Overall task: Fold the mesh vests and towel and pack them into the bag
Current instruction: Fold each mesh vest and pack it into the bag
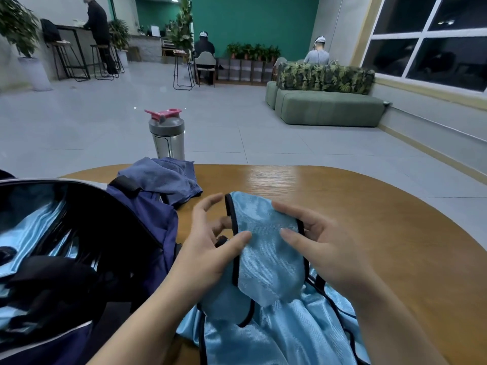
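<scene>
Both hands, left and right, have a pinch grip on the shiny light-blue mesh vest w/ black trim, over the wooden worktop. Square the strap edges, fold flat, then into the open navy bag on your left. Crumpled blue towel lies behind the bag, unfolded.

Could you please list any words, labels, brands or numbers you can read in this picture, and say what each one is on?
No text can be read here.
Shaker bottle: no label or markings show.
Bag: no brand or logo shows.
Vest held by the left hand and right hand: no number or print shows.
Towel: plain.
White sign on the far counter: too small and blurred to read.
</scene>
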Motion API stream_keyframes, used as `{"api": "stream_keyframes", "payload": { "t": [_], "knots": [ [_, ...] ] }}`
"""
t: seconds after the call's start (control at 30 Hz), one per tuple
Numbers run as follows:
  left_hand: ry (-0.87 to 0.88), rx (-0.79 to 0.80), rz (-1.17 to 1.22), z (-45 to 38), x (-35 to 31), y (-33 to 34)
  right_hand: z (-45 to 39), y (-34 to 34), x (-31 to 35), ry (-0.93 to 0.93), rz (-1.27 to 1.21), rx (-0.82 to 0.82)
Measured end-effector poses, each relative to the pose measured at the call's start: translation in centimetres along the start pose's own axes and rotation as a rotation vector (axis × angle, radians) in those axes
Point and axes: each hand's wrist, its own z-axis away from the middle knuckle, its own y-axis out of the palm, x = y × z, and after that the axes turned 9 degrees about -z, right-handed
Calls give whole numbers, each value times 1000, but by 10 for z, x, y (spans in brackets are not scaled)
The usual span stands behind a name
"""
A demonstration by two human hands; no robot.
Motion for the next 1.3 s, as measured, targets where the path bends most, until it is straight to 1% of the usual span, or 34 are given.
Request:
{"api": "stream_keyframes", "payload": {
  "t": [0.07,0.17,0.23,0.3,0.33,0.4,0.43,0.47,0.5,0.53,0.57,0.6,0.63,0.67,0.7,0.73,0.77,0.8,0.83,0.87,0.9,0.93,0.97,1.0,1.03,1.07,1.13,1.2,1.3],
  "knots": [
    [64,-2,-74,-2,-5,2,2,3,4,-15,33,-16],
    [171,-29,-334,-2,-11,3,4,3,8,-68,132,-50],
    [197,-60,-470,0,-12,3,3,1,8,-117,323,-91],
    [237,-68,-575,1,-14,3,0,0,7,-224,573,-128],
    [272,-67,-620,0,-14,2,-1,-1,7,-275,649,-141],
    [319,-46,-665,-1,-15,-1,-2,-5,6,-313,693,-169],
    [323,-34,-664,-1,-16,-3,-1,-7,7,-289,675,-171],
    [331,-31,-674,-1,-18,-5,-1,-9,7,-231,589,-150],
    [347,-35,-697,-2,-19,-8,-1,-9,8,-141,425,-101],
    [358,-51,-731,-3,-20,-10,-2,-6,9,-43,196,-41],
    [338,-75,-750,-4,-19,-12,-4,-2,7,38,10,-38],
    [271,-90,-750,-6,-18,-14,-8,1,2,70,-70,-79],
    [177,-88,-722,-8,-18,-16,-12,2,-2,84,-34,-153],
    [73,-70,-652,-10,-18,-19,-17,4,-3,94,71,-239],
    [-30,-41,-532,-10,-20,-21,-20,5,-3,103,193,-314],
    [-124,-22,-362,-9,-22,-22,-22,6,-2,110,275,-379],
    [-208,-29,-152,-8,-24,-22,-23,4,-2,117,303,-429],
    [-261,-85,52,-8,-25,-22,-23,3,-1,112,293,-468],
    [-270,-194,204,-9,-27,-22,-23,2,1,80,293,-505],
    [-234,-328,271,-9,-29,-20,-23,5,3,18,322,-548],
    [-171,-459,256,-8,-31,-17,-22,8,4,-89,395,-595],
    [-88,-557,185,-7,-32,-13,-21,14,7,-221,494,-627],
    [-6,-588,95,-3,-35,-7,-20,19,8,-344,593,-622],
    [60,-561,23,1,-36,-1,-18,26,9,-416,659,-580],
    [106,-493,-21,6,-36,5,-16,32,7,-422,677,-501],
    [130,-398,-31,10,-37,10,-12,38,7,-358,645,-407],
    [176,-224,-75,18,-39,17,-3,43,8,-172,443,-236],
    [223,-99,-111,20,-40,14,3,38,13,-75,283,-209],
    [192,116,78,18,-40,2,7,24,18,19,75,-174]
  ]
}}
